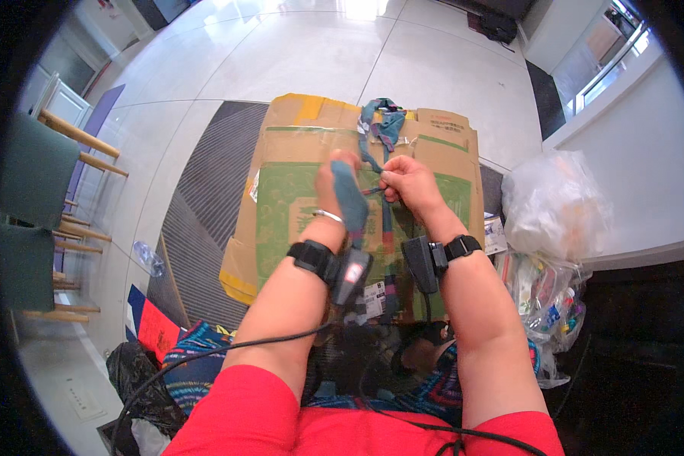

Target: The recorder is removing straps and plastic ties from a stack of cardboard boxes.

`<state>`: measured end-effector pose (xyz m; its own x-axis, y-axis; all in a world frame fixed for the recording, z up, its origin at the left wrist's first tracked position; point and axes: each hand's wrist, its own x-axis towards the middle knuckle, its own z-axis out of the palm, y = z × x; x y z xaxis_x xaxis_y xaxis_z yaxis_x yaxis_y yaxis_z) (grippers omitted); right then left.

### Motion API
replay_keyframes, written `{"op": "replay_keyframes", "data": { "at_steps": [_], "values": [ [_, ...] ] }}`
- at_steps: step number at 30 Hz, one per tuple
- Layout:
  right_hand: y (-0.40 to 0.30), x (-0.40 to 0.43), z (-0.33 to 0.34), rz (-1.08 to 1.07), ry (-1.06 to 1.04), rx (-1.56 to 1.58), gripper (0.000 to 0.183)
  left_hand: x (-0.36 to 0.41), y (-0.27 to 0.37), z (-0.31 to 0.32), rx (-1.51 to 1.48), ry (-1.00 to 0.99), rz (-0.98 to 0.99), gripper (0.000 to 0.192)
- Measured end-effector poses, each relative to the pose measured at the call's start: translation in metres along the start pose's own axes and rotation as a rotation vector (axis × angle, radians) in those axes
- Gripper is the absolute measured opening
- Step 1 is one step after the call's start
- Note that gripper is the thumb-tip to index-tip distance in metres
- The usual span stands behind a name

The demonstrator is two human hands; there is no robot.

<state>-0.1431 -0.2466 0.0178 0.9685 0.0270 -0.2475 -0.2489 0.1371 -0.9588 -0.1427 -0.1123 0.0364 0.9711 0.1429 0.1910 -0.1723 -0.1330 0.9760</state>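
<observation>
A stack of flattened cardboard boxes (pixel 310 145) lies before me, its top sheet partly green. A teal cloth strip (pixel 386 222) runs lengthwise over the middle of the stack. At the far edge, more of the cloth is bunched in a loose heap (pixel 390 122). My right hand (pixel 411 181) pinches the strip between thumb and fingers, just above the cardboard. Blurred by motion, my left hand (pixel 337 171) holds a wider cloth length (pixel 350 196) that drapes along the inner wrist. A short piece of cloth spans the gap between both hands.
Dark ribbed mats (pixel 205 188) lie under the cardboard on pale floor tiles. To the right sit a white plastic bag (pixel 553 205) and a clear bag of mixed items (pixel 553 302). Chairs (pixel 37 165) stand at left, near a clear plastic bottle (pixel 148 258). Cables (pixel 222 347) hang from wrist-worn devices.
</observation>
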Motion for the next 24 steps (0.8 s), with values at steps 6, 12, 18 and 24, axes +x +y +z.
{"op": "replay_keyframes", "data": {
  "at_steps": [6, 12, 18, 24],
  "values": [
    [0.0, 0.006, -0.001, -0.071, -0.037, -0.462, 0.011, 0.04, -0.002, 0.014, 0.054, -0.257, 0.051, 0.049],
    [-0.019, -0.014, 0.012, -0.221, -0.089, -0.813, 0.02, 0.069, 0.012, 0.02, 0.663, -0.328, 0.229, 0.05],
    [-0.013, 0.004, 0.005, -0.192, -0.07, -0.849, 0.022, 0.116, 0.08, 0.02, 0.462, -0.29, 0.256, 0.052],
    [-0.005, 0.014, -0.005, -0.041, -0.105, -0.627, 0.024, 0.129, 0.207, 0.02, -0.512, -0.709, -0.011, 0.012]
  ]
}}
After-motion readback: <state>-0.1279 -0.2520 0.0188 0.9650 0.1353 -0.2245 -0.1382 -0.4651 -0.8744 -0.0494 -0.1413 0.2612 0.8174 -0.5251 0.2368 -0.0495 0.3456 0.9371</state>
